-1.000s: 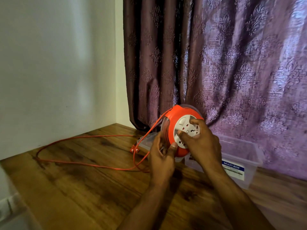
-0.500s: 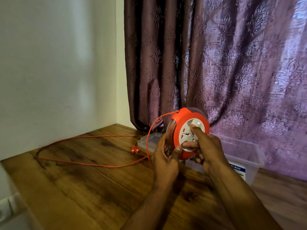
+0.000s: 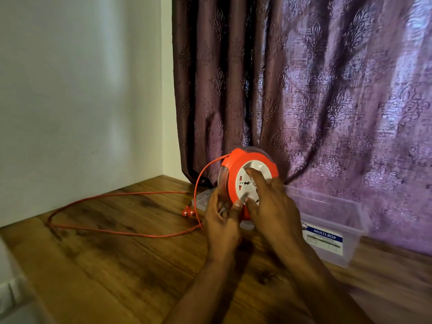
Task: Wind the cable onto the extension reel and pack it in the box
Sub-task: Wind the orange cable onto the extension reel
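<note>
Reel (image 3: pixel 236 174) up on edge above the wooden table (image 3: pixel 117 265), socket face toward us; left hand (image 3: pixel 222 220) clasps its rim, right hand (image 3: pixel 271 202) fingers spread on the face. Cable (image 3: pixel 112 230) loops leftward; clear box (image 3: pixel 332 220) behind, by the purple curtain (image 3: pixel 327 90).

Open box (image 3: pixel 332 206) mouth unobstructed — loose cable (image 3: pixel 121 232) across bare table (image 3: pixel 117 272) leftward.

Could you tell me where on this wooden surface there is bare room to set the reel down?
Free: the near-left wood, in front of the cable loop. Also inside the loop, between cable and wall. Crowded: around the plug, both hands, and the clear box at the curtain.
</note>
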Demonstrator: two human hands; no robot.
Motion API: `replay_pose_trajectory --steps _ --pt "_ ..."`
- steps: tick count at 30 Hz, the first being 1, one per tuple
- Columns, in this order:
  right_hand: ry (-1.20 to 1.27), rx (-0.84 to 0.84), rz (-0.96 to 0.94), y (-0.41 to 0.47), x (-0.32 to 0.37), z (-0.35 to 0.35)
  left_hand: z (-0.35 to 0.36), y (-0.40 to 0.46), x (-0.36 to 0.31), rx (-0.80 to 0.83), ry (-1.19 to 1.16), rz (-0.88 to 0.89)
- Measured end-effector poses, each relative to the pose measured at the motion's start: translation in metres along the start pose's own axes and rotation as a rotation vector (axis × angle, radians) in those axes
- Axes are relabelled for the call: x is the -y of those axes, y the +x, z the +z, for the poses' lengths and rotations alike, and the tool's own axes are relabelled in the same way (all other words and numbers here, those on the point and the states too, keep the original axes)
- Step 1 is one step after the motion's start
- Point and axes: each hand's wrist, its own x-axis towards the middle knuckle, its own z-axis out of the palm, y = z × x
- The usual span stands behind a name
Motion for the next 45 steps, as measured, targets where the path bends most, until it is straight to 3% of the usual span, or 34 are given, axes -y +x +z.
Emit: replay_pose_trajectory --steps 8,19,28,33,36,41,45 --pt "-0.017 -0.075 0.024 0.002 -0.008 0.002 0.001 -0.003 -0.003 0.042 0.033 0.010" --pt "0.354 -0.142 0.323 0.011 -0.017 0.002 0.001 -0.003 0.004 0.059 0.098 0.022" --pt "0.905 -0.072 0.572 0.015 -0.021 -0.001 0.002 -0.009 0.003 0.113 0.122 0.044" --pt "1.170 0.059 0.723 0.014 -0.021 -0.003 0.002 -0.010 0.003 0.110 0.176 0.056" --pt "1.062 0.034 0.664 0.013 -0.023 -0.003 0.003 -0.010 0.004 0.110 0.173 0.035" --pt "0.450 -0.151 0.416 0.010 -0.017 -0.002 0.001 -0.005 0.004 0.064 0.133 0.057" --pt "0.103 -0.145 0.128 0.005 -0.008 -0.004 -0.001 -0.002 0.000 0.014 0.114 0.072"
